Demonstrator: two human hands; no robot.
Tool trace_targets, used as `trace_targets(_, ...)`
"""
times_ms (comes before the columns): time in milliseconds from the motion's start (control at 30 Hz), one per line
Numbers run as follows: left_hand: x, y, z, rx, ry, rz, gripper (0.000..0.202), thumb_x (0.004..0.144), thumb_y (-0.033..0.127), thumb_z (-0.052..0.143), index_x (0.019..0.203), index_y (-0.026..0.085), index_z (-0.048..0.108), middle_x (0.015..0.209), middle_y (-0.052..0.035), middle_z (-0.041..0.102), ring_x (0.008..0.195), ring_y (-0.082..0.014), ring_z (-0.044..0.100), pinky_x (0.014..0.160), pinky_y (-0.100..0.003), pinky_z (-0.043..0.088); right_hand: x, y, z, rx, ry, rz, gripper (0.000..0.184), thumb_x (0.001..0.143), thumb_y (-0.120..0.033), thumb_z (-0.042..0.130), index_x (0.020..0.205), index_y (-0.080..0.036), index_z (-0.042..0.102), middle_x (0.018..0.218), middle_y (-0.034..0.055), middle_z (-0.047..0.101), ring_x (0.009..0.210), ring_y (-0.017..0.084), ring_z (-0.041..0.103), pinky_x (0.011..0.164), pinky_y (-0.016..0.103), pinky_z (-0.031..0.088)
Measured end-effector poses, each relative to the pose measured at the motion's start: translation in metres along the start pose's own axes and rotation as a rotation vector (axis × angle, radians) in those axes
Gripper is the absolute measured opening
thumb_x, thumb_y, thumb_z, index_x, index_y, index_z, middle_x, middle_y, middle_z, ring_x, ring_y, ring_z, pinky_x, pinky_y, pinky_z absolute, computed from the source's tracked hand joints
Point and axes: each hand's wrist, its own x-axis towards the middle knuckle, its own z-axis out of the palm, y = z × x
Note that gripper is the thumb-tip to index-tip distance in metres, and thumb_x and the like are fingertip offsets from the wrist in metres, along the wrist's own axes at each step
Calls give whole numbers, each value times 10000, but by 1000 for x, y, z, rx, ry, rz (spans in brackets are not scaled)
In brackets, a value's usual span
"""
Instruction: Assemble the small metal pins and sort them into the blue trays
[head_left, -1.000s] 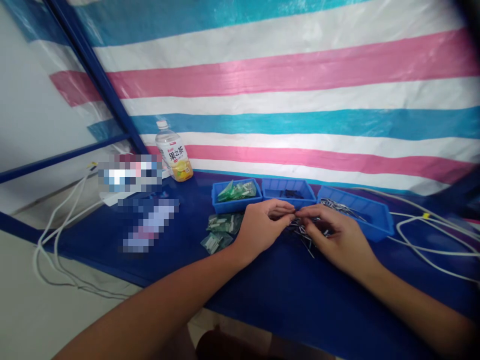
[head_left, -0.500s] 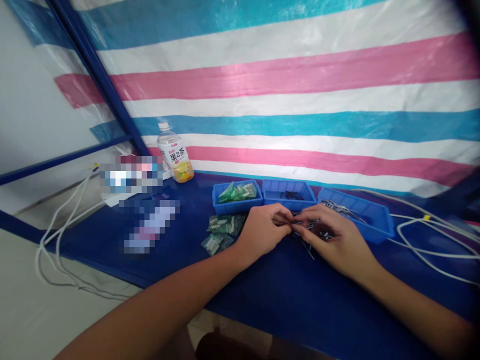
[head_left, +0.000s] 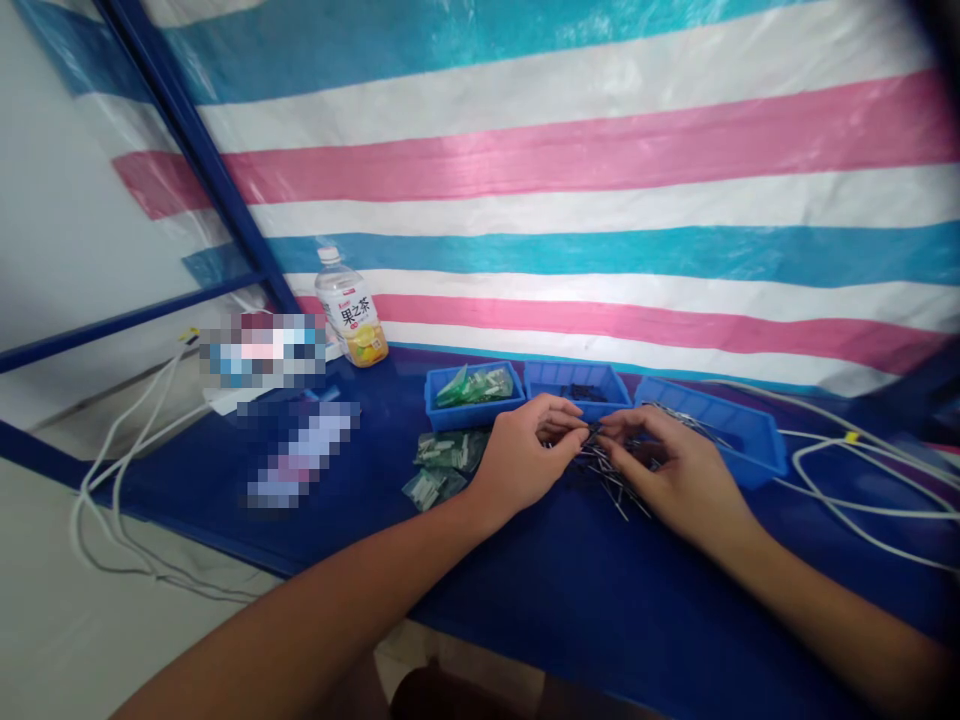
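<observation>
Currently, the left hand [head_left: 525, 452] and right hand [head_left: 681, 478] are close together, fingers drawn nearly shut at a small dark piece [head_left: 593, 431] between them; which hand grips it cannot be told. Below, rods [head_left: 611, 478] lie piled on the bench [head_left: 570, 580]. 3 bins [head_left: 474, 413] stand far; bags [head_left: 448, 450] lie left.

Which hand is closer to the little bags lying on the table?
Left. The left hand is just right of the little bags; the right hand is farther right.
</observation>
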Motion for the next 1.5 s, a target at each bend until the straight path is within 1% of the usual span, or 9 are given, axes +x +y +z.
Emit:
trace_targets(133,-1,1,-1,11,5,-7,199,932,192,756,1117,166,688,1030,-101,834,953,-214,819,886,-336,653,1,-1,-1,-17,-9,-38,273,1008,-342,677,1262,-261,734,1010,64,767,844,230,732,656,344,572)
trace_targets(367,-1,1,0,31,-15,15,202,954,259,754,1131,173,707,1011,-86,835,933,-212,816,876,-330,649,1,-1,-3,-89,-73,-70,136,1017,-326,668,1040,-272,791,968,37,772,740,199,687,675,346,534)
trace_targets(500,0,1,-2,56,-40,57,279,951,330,784,1177,170,755,1080,-102,830,967,-219,801,870,-330,640,0,-3,-2,-26,-89,-42,164,1042,-352,639,1054,-267,779,989,46,773,827,223,718,701,351,545)
trace_targets(667,2,1,-6,177,-55,167,154,971,303,757,1053,207,845,1107,-77,820,986,-213,762,855,-325,609,-1,-7,-2,52,-145,-57,216,1089,-358,569,1106,-269,764,970,51,755,843,222,707,723,354,550)
trace_targets(1000,3,1,-5,122,-54,151,144,975,297,749,1043,202,834,1137,-83,813,1009,-206,761,842,-302,602,-1,-7,-1,90,-181,-51,236,1102,-382,551,1117,-270,758,945,41,740,822,210,694,709,333,537)
trace_targets(1167,2,1,-6,140,-51,138,167,991,314,734,1074,200,822,1153,-75,818,1035,-209,762,846,-304,589,-1,-3,0,127,-149,14,269,1084,-453,580,1108,-262,767,1008,44,781,907,232,730,737,331,563)
trace_targets(1333,3,1,-6,256,-64,153,147,991,288,717,1048,200,819,1093,-69,815,968,-207,747,798,-317,572,5,-3,-1,236,-71,148,317,1055,-528,606,1028,-246,749,897,38,762,800,223,715,694,333,574)
trace_targets(1400,3,0,-6,338,-84,185,114,974,239,716,1010,194,814,1082,-75,812,1000,-225,740,867,-350,576,11,-3,-1,297,-24,201,334,1036,-551,624,968,-240,727,824,31,732,724,207,690,627,317,550)
trace_targets(1500,2,-5,-5,446,-128,251,101,960,190,705,980,196,804,1077,-75,815,1042,-248,727,1012,-417,546,23,-4,1,386,-47,279,378,1045,-587,593,939,-237,691,688,7,680,568,177,620,521,299,481)
